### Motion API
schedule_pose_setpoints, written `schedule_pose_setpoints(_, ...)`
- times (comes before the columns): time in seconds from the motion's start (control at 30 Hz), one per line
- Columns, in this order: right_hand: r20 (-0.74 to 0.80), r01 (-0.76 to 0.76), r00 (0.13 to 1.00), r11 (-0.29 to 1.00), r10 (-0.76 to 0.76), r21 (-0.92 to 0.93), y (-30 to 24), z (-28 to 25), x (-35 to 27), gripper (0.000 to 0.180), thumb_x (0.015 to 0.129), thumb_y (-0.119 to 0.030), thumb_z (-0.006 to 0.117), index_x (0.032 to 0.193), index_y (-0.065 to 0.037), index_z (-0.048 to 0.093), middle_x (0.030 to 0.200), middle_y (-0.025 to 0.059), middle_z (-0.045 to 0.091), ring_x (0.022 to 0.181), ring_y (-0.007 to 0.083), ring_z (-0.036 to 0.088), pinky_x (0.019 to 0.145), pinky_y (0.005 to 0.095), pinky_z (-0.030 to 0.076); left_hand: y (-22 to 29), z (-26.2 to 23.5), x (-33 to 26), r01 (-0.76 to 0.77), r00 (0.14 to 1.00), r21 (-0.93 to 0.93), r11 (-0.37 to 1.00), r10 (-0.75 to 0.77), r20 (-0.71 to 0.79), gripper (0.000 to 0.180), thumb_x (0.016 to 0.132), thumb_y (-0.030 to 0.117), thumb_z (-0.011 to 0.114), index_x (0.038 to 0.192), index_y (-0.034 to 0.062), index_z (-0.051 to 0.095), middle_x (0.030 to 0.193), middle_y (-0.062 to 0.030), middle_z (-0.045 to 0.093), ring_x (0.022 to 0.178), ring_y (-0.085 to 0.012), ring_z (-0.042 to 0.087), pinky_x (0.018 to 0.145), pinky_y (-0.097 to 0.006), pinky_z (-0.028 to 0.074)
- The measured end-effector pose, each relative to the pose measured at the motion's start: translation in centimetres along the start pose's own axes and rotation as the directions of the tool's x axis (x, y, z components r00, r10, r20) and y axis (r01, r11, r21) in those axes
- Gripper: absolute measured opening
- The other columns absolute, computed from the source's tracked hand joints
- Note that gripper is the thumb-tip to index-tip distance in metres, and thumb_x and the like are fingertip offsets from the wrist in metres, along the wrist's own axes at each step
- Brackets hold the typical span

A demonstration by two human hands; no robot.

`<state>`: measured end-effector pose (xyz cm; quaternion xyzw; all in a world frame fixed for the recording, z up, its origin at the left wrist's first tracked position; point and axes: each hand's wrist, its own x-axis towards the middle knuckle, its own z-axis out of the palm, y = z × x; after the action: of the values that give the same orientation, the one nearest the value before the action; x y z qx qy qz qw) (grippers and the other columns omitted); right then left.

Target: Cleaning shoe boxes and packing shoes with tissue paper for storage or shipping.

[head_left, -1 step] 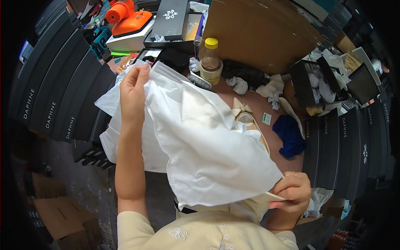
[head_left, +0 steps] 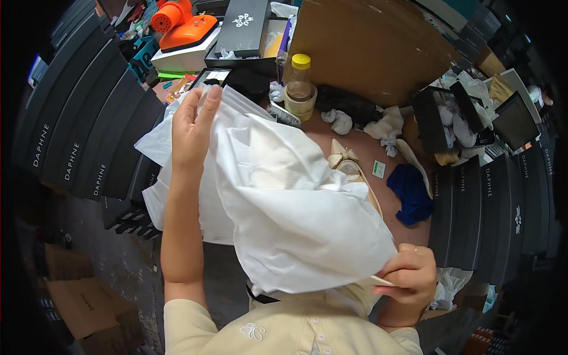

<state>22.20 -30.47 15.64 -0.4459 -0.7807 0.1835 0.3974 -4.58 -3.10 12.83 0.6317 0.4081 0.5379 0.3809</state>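
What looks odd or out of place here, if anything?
No spill shows, just disorder: the blue cloth lies bunched, not folded; a white wad lies loose beyond the shoe; the black box at right stands open, stuffed with white wrap. The white sheet hides part of the shoe.

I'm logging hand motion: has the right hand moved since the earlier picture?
Yes, slightly: the right hand has shifted to the left, judged against the dark blue cloth, which lies in the same place.

Left hand [head_left: 197, 105] raised, forearm [head_left: 182, 236] upright, right hand [head_left: 408, 277] lower, fingers [head_left: 403, 277] curled, apparently pinching
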Motion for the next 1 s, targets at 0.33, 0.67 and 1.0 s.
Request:
schedule_pose_setpoints(0.33,0.147,0.004,0.989,0.98,0.026,-0.199,-0.8,1.8,0.7,0.024,0.066,-0.02,0.073,0.063,-0.009,0.053,0.079,-0.0003,0.06,0.054,0.0154,0.045,0.046,0.0273,0.038,2.0,1.6,-2.2,-0.08,0.739,0.358,0.93,-0.186,0.648,0.04,0.089,0.027,0.06,0.066,-0.006,0.055,0.052,-0.0016,0.035,0.05,-0.0088,0.028,0.043,-0.031,0.027)
schedule_pose_setpoints(0.67,0.063,-0.175,0.982,0.984,0.177,-0.04,-1.5,0.1,-2.8,0.025,0.061,-0.016,0.078,0.06,-0.008,0.055,0.068,0.0029,0.056,0.051,0.0172,0.052,0.043,0.0281,0.04,0.5,-6.7,1.3,-0.09,0.555,0.898,0.431,0.77,-0.314,0.042,0.09,0.021,0.059,0.056,0.0015,0.044,0.056,-0.0037,0.047,0.054,-0.0171,0.047,0.051,-0.032,0.038)
schedule_pose_setpoints(1.0,-0.059,-0.317,0.947,0.885,0.316,-0.34,4.6,15.5,-1.0,0.021,0.077,-0.021,0.07,0.077,-0.005,0.057,0.077,0.0081,0.053,0.054,0.0222,0.055,0.045,0.0329,0.043,-14.5,-3.4,-8.6,-0.531,0.748,0.761,0.374,-0.215,0.628,0.021,0.07,0.001,0.062,0.09,0.0,0.057,0.1,-0.0174,0.055,0.109,-0.0366,0.051,0.103,-0.049,0.033)
